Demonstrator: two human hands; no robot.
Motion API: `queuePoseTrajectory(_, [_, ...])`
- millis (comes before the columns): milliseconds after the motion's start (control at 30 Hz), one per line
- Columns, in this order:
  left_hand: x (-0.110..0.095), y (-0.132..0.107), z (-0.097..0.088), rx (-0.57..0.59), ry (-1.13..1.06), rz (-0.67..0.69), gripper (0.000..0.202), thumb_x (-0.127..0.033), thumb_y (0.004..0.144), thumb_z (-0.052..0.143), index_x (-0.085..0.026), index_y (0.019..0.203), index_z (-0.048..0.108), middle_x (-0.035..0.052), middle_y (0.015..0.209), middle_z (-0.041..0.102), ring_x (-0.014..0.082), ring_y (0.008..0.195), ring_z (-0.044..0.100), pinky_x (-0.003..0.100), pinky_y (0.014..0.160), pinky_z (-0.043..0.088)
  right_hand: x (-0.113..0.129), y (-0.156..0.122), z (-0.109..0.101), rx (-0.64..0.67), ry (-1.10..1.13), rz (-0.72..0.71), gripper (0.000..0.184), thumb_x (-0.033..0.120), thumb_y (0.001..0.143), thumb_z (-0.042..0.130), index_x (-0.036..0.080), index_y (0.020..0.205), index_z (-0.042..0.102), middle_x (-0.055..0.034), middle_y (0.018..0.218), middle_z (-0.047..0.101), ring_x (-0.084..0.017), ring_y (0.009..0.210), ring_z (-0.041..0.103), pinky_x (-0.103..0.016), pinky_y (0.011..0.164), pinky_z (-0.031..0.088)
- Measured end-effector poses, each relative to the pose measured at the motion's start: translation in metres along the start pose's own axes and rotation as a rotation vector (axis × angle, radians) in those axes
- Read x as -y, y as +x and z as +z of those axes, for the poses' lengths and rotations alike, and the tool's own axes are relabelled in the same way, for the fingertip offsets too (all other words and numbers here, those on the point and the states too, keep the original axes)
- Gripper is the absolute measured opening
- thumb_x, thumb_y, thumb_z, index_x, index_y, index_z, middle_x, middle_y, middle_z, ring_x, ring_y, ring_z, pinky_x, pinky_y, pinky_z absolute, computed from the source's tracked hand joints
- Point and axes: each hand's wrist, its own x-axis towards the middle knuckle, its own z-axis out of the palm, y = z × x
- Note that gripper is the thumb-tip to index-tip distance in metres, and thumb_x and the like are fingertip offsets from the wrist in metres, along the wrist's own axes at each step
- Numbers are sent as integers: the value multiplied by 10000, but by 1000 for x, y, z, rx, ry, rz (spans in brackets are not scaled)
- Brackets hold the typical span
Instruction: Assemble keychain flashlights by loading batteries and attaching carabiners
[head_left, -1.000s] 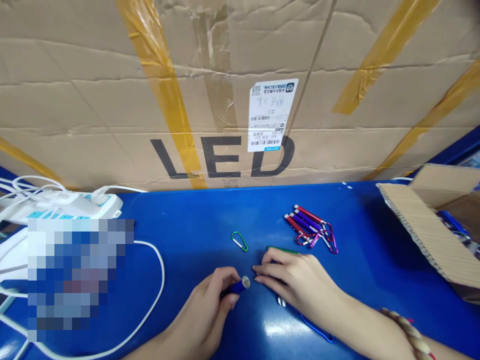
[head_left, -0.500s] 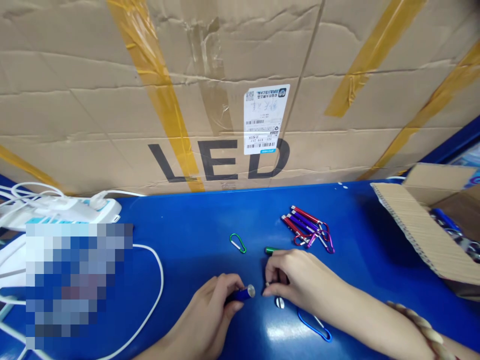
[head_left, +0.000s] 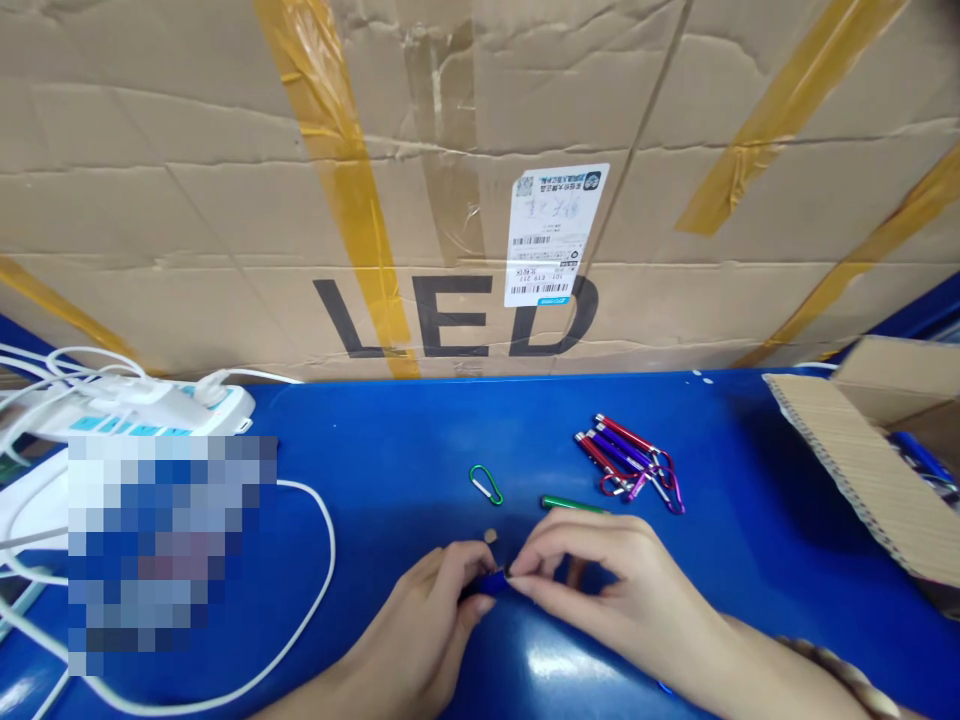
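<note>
My left hand [head_left: 439, 610] is closed around a short blue metal tube [head_left: 493, 581], like a small flashlight body, lying sideways with one end toward the right. At that end, the thumb and forefinger of my right hand [head_left: 592, 575] are pinched; a tiny dark edge shows there, too small to name. Just behind the left fingertips is a small round tan piece [head_left: 490, 536]. A green tube [head_left: 574, 504] lies behind my right hand, partly covered by it. Farther back lies a green carabiner [head_left: 486, 485]. Only a bit of a blue carabiner [head_left: 664, 688] shows under my right forearm.
Red and purple pen-shaped tubes with carabiners [head_left: 630, 460] lie piled at the back right. An open cardboard box [head_left: 855, 470] stands on the right. White cables [head_left: 330, 530] and a power strip [head_left: 225, 405] occupy the left. A large carton [head_left: 465, 200] walls off the back of the blue table [head_left: 397, 440].
My right hand has moved left from above the table to the tube's end, hiding its silver face. The small tan piece now shows behind my left fingers. The view has shifted slightly.
</note>
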Motion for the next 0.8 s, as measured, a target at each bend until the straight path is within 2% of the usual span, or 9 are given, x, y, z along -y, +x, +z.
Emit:
queuePoseTrajectory(133, [-2, -1, -3, -9, -35, 9, 232, -53, 820, 383, -236, 960, 408, -18, 725, 532, 152, 631, 497, 246, 585, 380, -5, 4, -3, 39, -36, 59, 121, 250, 812, 620, 169, 747, 683, -11, 694, 632, -90, 565, 588, -157, 452, 464])
queuePoseTrajectory(200, [-2, -1, -4, -102, -115, -13, 208, -82, 867, 359, -239, 1000, 392, -25, 720, 520, 144, 632, 496, 241, 594, 383, -11, 7, -8, 32, -93, 77, 120, 265, 828, 600, 172, 796, 670, -16, 745, 633, -90, 571, 591, -159, 436, 458])
queuePoseTrajectory(267, [-3, 0, -5, -246, -218, -91, 173, -135, 924, 311, -240, 1052, 358, -31, 712, 503, 137, 633, 492, 241, 609, 390, -17, 8, -10, 51, -201, 64, 133, 246, 845, 577, 180, 931, 654, -31, 860, 635, -92, 599, 603, -175, 468, 488])
queuePoseTrajectory(333, [-4, 3, -6, -350, -303, -184, 131, -199, 958, 289, -232, 1076, 336, -29, 718, 498, 139, 652, 491, 249, 631, 397, -21, 7, -8, 118, -364, 10, 267, 232, 856, 561, 194, 1118, 597, -54, 995, 616, -122, 688, 632, -230, 573, 543])
queuePoseTrajectory(467, [-6, 7, -7, -329, -368, -238, 114, -291, 961, 325, -218, 1046, 342, -25, 728, 481, 143, 672, 477, 265, 656, 401, -22, 7, 6, 244, -649, -116, 462, 275, 876, 534, 200, 1323, 448, -84, 1073, 591, -214, 877, 645, -343, 708, 565])
queuePoseTrajectory(567, [-7, 7, -9, -298, -374, -203, 99, -293, 961, 317, -214, 1013, 349, -19, 749, 468, 147, 696, 475, 276, 676, 398, -21, 15, 17, 269, -735, -149, 391, 256, 886, 515, 192, 1272, 513, -78, 1020, 608, -191, 751, 667, -297, 598, 557])
queuePoseTrajectory(633, [-7, 6, -9, -271, -372, -188, 94, -272, 963, 299, -210, 1010, 350, -14, 761, 466, 150, 708, 476, 283, 685, 391, -21, 22, 22, 256, -743, -165, 270, 233, 888, 512, 199, 1133, 621, -62, 972, 622, -172, 701, 669, -261, 552, 530])
queuePoseTrajectory(733, [-6, 2, -9, -212, -341, -179, 94, -233, 960, 289, -202, 1020, 354, -12, 768, 467, 150, 702, 471, 286, 678, 370, -22, 31, 25, 238, -687, -154, 183, 214, 897, 505, 208, 923, 686, -30, 895, 636, -155, 700, 670, -238, 567, 505])
queuePoseTrajectory(800, [-5, 1, -9, -176, -322, -153, 88, -213, 956, 291, -203, 1015, 356, -18, 761, 466, 145, 676, 460, 279, 657, 354, -22, 33, 25, 245, -651, -115, 142, 203, 885, 530, 200, 887, 672, -20, 871, 642, -157, 709, 671, -239, 579, 496])
